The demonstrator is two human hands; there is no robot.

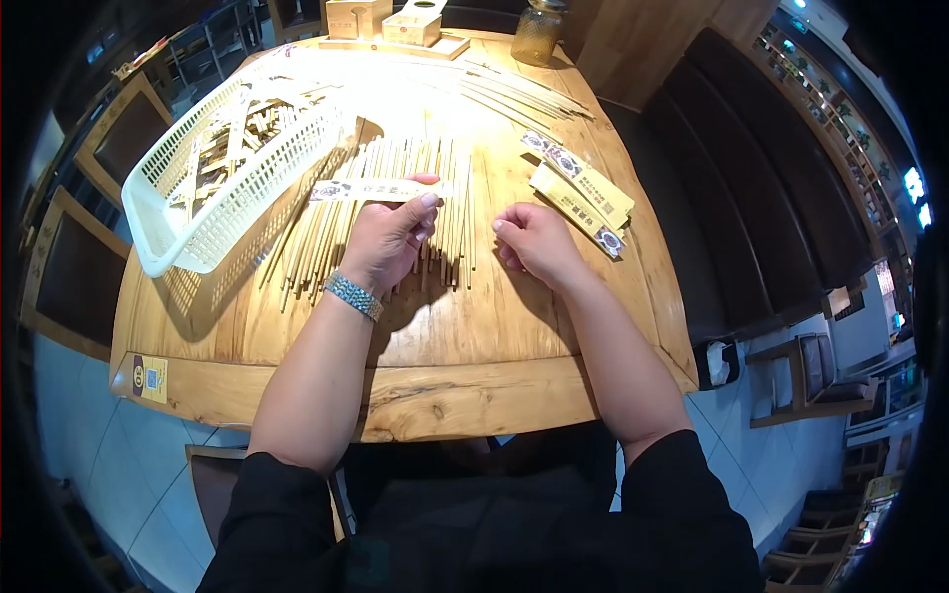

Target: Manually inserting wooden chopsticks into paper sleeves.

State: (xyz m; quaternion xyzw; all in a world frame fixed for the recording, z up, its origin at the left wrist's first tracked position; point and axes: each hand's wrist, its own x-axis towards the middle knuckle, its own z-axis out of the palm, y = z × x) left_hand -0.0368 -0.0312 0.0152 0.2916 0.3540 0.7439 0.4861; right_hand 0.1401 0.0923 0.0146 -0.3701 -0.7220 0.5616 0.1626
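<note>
My left hand (394,239), with a metal watch or bracelet at the wrist, pinches a printed paper chopstick sleeve (356,190) at its right end. The sleeve lies level above a broad row of wooden chopsticks (319,244) spread on the wooden table (460,333). To the right, my right hand (530,241) is held over the table with its fingers curled; whether something small is inside them, I cannot tell. Just beyond it rest several more printed paper sleeves (582,193), partly stacked at a slant. Another group of loose chopsticks (519,93) lies at the far right of the table.
A white plastic basket (167,252) holding many sleeved chopsticks stands at the left. Wooden boxes (411,30) on a tray and an amber glass jar (537,33) stand at the far edge. A numbered card (150,378) lies at the near left corner. A dark bench (756,163) runs along the right.
</note>
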